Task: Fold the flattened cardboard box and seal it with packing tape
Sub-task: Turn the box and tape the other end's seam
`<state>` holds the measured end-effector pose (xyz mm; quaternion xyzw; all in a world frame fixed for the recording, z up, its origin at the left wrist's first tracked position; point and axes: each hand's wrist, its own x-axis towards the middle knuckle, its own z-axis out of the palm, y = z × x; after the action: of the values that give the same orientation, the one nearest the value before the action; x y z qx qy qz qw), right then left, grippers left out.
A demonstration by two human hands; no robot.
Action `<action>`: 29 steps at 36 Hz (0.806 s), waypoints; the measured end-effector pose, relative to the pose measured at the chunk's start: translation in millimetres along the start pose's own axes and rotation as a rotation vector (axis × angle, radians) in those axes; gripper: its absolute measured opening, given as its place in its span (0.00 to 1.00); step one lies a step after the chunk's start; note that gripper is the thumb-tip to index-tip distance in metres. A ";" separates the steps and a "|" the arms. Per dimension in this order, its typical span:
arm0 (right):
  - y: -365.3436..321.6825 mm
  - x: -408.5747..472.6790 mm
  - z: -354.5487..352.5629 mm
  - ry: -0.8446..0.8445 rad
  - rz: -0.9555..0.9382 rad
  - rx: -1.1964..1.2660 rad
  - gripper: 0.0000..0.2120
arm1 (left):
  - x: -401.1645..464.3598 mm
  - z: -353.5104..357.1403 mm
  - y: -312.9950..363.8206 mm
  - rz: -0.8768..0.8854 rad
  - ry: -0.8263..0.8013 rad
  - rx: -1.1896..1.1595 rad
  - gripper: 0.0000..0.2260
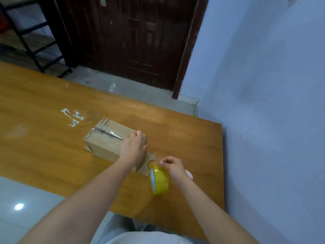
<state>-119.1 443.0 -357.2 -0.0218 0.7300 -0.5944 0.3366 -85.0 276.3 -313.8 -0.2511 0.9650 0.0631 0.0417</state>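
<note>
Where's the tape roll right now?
In the head view, the yellow tape roll stands on edge near the table's near right side, held by the right hand, just right of the cardboard box under the left hand.

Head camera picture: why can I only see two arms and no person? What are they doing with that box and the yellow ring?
The camera sits on the person's head and looks forward and down, so you see only their own arms. There is just this one picture.

On the wooden table lies a cardboard box, folded up, with clear tape along its top. The left hand rests on the box's near end. The right hand pinches the yellow tape roll, which stands on edge near the box. A box flap lies flat on the table by the roll. Some scraps of clear tape lie behind the box.
</note>
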 end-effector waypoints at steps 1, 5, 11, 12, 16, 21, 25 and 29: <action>-2.7 1.0 -3.0 0.012 -0.004 0.007 0.12 | 0.5 -1.2 3.0 -0.008 -0.007 -0.003 0.19; -12.5 1.9 -11.3 0.065 -0.022 0.022 0.12 | 2.5 -4.7 10.0 -0.028 -0.025 -0.046 0.15; -27.2 4.6 -15.4 0.082 -0.040 0.021 0.11 | 6.2 -6.7 -11.4 0.103 0.069 -0.154 0.21; -29.9 6.0 -15.7 0.086 -0.042 0.029 0.11 | 7.6 -6.8 -21.0 0.175 0.082 -0.148 0.26; -40.7 11.6 -14.8 0.114 -0.053 0.059 0.09 | 15.1 -8.7 -56.9 0.507 -0.129 -0.112 0.44; -52.2 15.3 -7.8 0.153 -0.079 0.032 0.11 | 25.7 -6.0 -65.5 0.821 -0.331 0.169 0.44; -61.2 15.6 -3.2 0.207 -0.074 0.048 0.11 | 27.8 -2.8 -56.8 0.735 -0.314 0.295 0.36; -72.2 10.9 -2.6 0.288 -0.071 0.110 0.11 | 33.7 -2.5 -55.2 0.652 -0.318 0.231 0.30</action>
<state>-155.5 419.4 -298.4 0.0563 0.7359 -0.6419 0.2079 -87.4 212.0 -320.8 0.0885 0.9765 0.0020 0.1966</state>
